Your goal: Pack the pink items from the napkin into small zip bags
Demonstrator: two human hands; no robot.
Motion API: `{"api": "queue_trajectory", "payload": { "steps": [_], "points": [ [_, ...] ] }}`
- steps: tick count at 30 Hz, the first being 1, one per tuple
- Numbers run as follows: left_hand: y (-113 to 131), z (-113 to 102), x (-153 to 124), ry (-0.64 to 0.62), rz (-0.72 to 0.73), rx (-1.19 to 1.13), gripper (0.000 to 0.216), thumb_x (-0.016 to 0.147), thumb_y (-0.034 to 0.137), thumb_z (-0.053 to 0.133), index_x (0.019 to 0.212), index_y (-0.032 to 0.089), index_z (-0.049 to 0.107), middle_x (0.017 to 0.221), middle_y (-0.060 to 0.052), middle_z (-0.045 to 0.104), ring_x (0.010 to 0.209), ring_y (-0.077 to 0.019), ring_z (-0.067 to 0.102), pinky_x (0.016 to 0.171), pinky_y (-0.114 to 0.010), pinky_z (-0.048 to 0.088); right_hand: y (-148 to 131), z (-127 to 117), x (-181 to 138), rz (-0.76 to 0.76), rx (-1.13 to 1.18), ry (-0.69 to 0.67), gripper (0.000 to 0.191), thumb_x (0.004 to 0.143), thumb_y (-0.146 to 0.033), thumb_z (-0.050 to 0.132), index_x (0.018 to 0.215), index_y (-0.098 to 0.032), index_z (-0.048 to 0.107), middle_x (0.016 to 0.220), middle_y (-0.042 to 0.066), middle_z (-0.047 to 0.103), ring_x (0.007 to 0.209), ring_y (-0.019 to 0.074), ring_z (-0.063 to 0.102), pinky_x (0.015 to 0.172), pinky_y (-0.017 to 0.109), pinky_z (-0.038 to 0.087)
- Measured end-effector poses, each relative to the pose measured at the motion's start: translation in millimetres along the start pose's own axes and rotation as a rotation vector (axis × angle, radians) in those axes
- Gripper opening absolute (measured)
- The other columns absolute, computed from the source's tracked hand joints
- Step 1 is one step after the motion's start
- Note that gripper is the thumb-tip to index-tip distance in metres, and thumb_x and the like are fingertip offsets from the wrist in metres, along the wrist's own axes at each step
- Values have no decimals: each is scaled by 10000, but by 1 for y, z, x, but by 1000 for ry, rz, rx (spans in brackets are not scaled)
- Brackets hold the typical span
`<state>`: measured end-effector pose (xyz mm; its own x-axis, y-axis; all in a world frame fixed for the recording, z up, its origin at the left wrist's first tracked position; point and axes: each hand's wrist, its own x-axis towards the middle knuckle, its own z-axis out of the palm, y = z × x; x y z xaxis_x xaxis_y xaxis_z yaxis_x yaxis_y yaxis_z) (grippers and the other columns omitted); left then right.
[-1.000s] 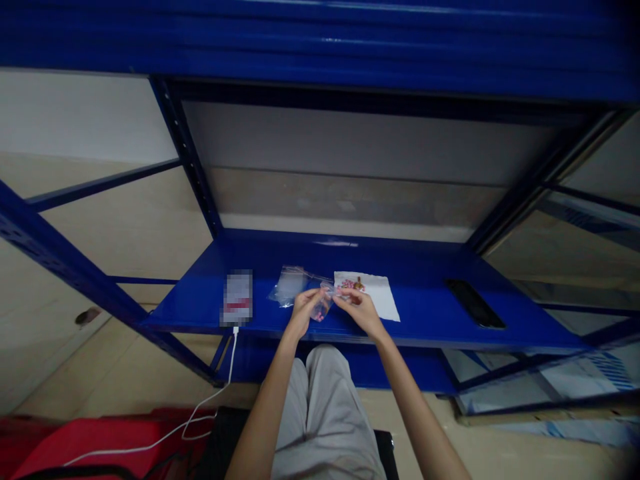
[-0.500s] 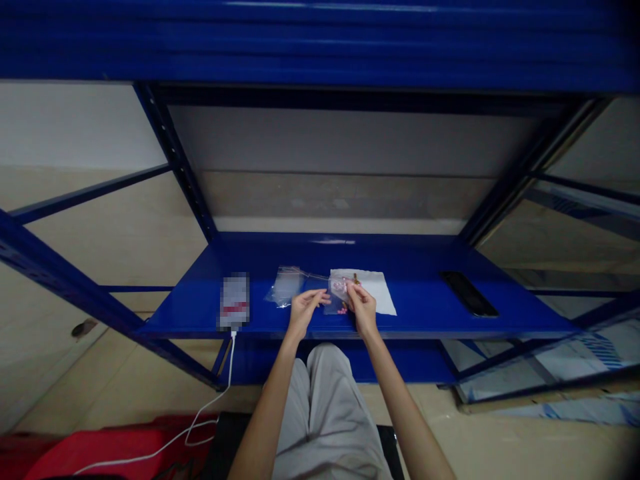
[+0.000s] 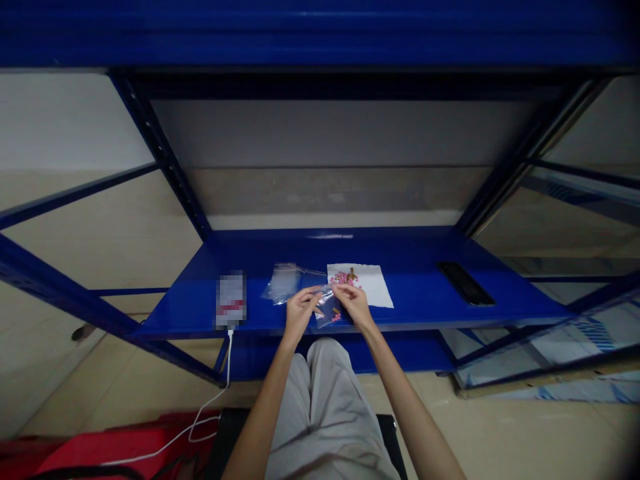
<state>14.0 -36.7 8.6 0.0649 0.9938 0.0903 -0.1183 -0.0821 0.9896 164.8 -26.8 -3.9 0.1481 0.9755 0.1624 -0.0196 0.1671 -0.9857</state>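
Over shelf (image 3: 410, 267): left hand (image 3: 299, 313) and right hand (image 3: 357, 307) holding one clear bag (image 3: 327, 313).

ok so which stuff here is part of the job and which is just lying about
In use:
held clear bag
pink pieces
white paper under them
other clear bags, probably

Lying about, seemingly:
dark phone-like slab
pixelated item
white cable

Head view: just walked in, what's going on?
A person is handling a small clear bag at the front of a blue shelf. The right hand pinches its upper edge; the left hand is at its left side. A few pink bits show inside. More pink pieces lie on a white sheet behind. Whether the bag is sealed can't be told.
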Motion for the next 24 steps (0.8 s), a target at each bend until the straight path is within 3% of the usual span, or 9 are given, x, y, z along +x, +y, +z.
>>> {"api": "queue_trajectory", "payload": {
  "steps": [8, 15, 24],
  "points": [
    [-3, 8, 4, 55, 18, 14, 356, 726, 442, 581, 855, 115, 641, 704, -66, 677, 395, -120, 591, 320, -170, 290, -3, 0, -1, -12, 12, -64, 244, 661, -405, 669, 756, -182, 700, 755, 50, 694, 688, 176, 613, 647, 283, 473],
    [-6, 2, 4, 61, -4, 19, 316, 670, 414, 648, 766, 114, 668, 689, -66, 692, 395, -91, 540, 346, -185, 317, 1, 0, -2, 40, -3, -20, 307, 678, -474, 635, 762, -179, 659, 670, 28, 644, 604, 157, 558, 520, 238, 410],
    [-2, 2, 2, -38, 16, 45, 338, 744, 440, 563, 853, 133, 652, 863, -90, 691, 468, -150, 633, 361, -190, 323, -2, 2, -4, 21, -18, -44, 298, 688, -464, 635, 743, -171, 634, 565, -5, 578, 479, 111, 470, 465, 221, 336]
  ]
}}
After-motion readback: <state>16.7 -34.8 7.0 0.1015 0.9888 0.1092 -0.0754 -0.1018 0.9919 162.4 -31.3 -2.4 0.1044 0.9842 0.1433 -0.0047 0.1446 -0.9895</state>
